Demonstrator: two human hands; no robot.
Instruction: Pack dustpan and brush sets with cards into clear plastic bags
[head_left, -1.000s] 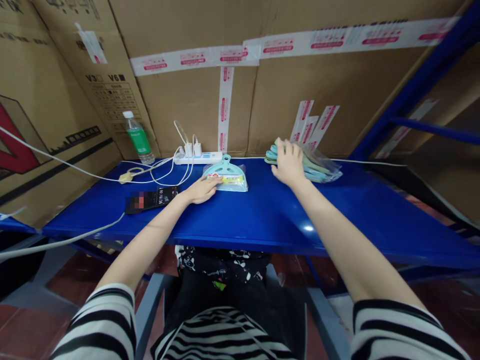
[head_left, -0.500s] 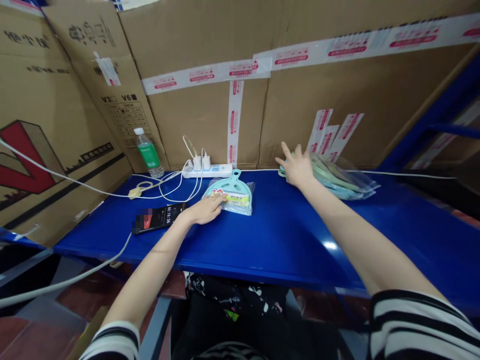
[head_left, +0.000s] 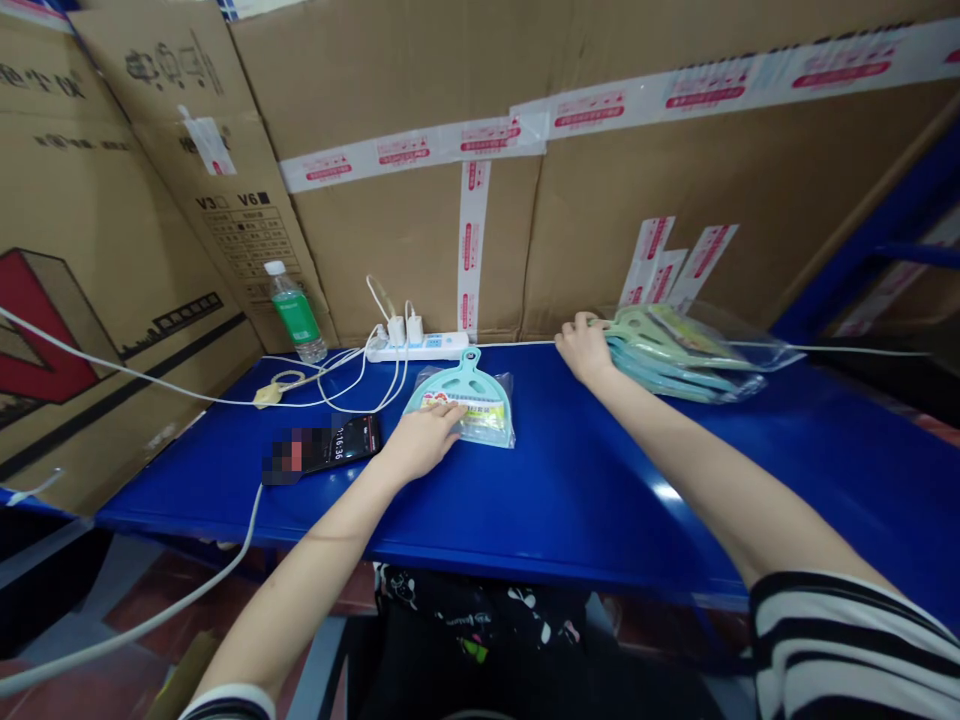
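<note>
A light blue dustpan (head_left: 466,382) in a clear bag with a yellow label lies on the blue table (head_left: 525,510), its handle toward the back. My left hand (head_left: 427,438) rests on its left and front part, fingers stretched over the label. At the right is a pile of bagged dustpans, a pale green dustpan (head_left: 643,330) on top and light blue dustpans (head_left: 667,378) beneath. My right hand (head_left: 586,350) is at the handle end of this pile, fingers curled round the green dustpan's handle. The fingertips are partly hidden.
Left of the dustpan lies a phone (head_left: 341,445). Behind it are a white power strip (head_left: 442,347) with chargers and loose cables, and a water bottle (head_left: 297,318). Taped cardboard (head_left: 390,240) walls the back and left.
My right hand's spread fingers have curled onto the green dustpan's handle, and the pile's top has shifted slightly. My left hand stays on the blue dustpan. The view has shifted a little.
</note>
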